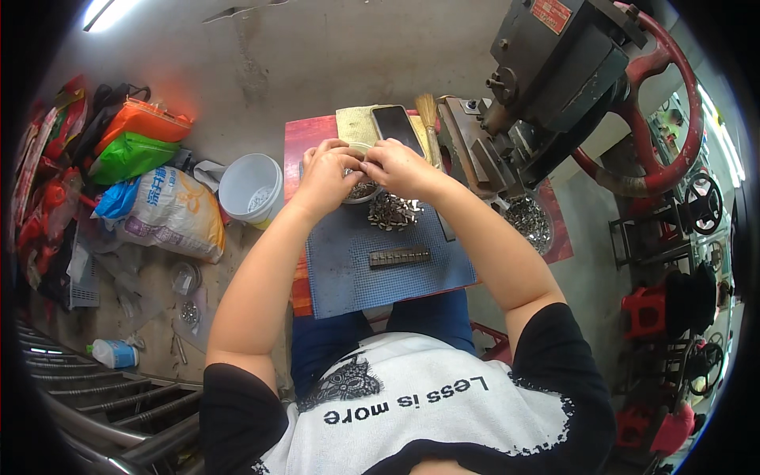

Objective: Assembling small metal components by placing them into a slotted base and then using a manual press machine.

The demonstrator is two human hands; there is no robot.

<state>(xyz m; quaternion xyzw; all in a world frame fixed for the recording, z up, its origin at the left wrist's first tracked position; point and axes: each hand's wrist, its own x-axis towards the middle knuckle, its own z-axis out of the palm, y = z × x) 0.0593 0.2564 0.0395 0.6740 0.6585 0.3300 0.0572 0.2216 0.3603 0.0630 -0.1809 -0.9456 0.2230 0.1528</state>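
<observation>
My left hand (326, 176) and my right hand (400, 168) meet over a light round bowl (358, 147) holding small metal pieces. Their fingertips are pinched close together; whatever lies between them is too small or hidden to make out. Just in front of the bowl, a heap of short silvery metal pieces (393, 212) rests on a blue textured mat (340, 273). Nearer to me on the mat lies a dark metal bar with a row of notches (400, 257).
A dark phone (396, 125) on a yellow cloth (354, 123) and a straw brush (428, 119) lie behind my hands. To the right stands a press (554, 75) with a red handwheel (659, 59), by a bowl of metal parts (529, 224). A white bucket (252, 186) stands left.
</observation>
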